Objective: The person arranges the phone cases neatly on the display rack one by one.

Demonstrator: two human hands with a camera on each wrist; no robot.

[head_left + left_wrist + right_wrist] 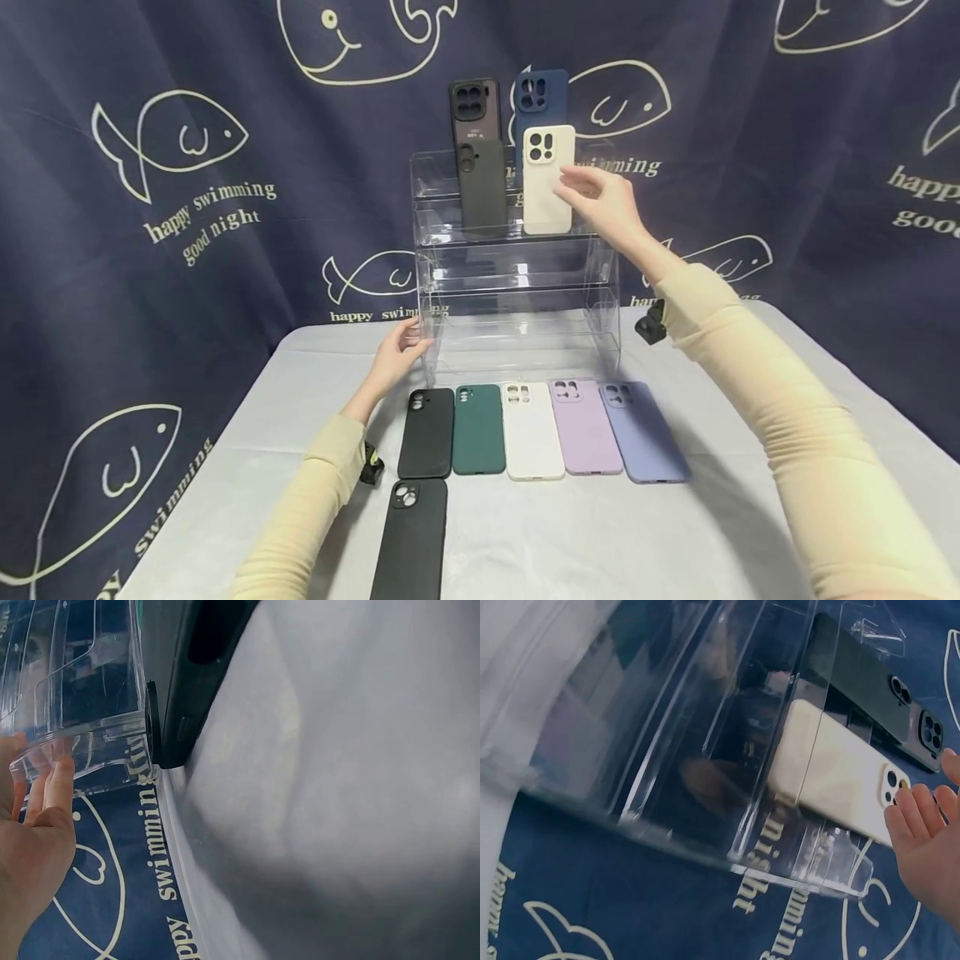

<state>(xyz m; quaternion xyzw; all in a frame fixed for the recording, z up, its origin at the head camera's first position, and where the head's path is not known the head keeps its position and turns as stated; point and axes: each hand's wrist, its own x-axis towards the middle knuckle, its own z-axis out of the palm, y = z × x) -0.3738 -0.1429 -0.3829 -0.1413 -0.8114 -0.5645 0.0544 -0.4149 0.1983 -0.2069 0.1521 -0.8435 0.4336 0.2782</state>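
A clear tiered display rack (517,267) stands at the back of the table. My left hand (400,348) grips its lower left side, and in the left wrist view the fingers (58,787) lie against the clear plastic. Up on the right, my right hand (609,204) is at the right edge of a white phone case (547,196), its fingertips overlapping the case's upper corner in the right wrist view. That case leans upright in the second tier, beside a dark grey case (483,187). Behind them in the top tier lean a black-framed case (480,121) and a dark blue case (551,104).
Before the rack lie a black case (426,437), a green case (480,433), another white case (534,437), a lilac case (588,433) and a blue-violet case (651,437). One more black case (411,542) lies nearer. A navy fish-print curtain (202,350) hangs behind.
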